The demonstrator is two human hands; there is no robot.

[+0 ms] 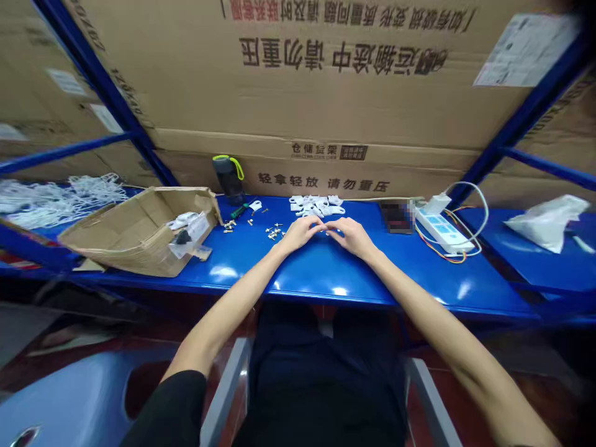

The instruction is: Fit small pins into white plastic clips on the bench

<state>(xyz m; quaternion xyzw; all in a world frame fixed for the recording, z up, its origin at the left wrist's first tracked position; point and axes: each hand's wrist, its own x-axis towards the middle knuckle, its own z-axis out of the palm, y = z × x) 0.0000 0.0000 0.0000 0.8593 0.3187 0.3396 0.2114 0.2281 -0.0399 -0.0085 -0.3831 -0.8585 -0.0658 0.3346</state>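
Blue work surface (316, 279), two bare hands meeting near its middle. Left hand (302, 233) and right hand (350, 236) both lie low, fingers curled inward, fingertips brought together or nearly so; whether a small part is pinched between them, cannot tell (the fingers cover the spot). Just beyond the fingertips, a loose heap of white plastic pieces (317, 205), some with visible openings. To the left of the left hand, a scatter of small brass-coloured parts (274, 232); a second small cluster (229, 226) sits farther left, nearer the carton. Behind that cluster, a green-handled tool (239, 211) beside a dark bottle (230, 180) with a yellow-green loop. Far left of the hands, an open cardboard carton (116, 239), clear plastic wrapping (190, 236) at its right end. Right of the right hand, a dark flat object (395, 217), partly pixelated, then a white power strip (444, 233) with a plug and cables.
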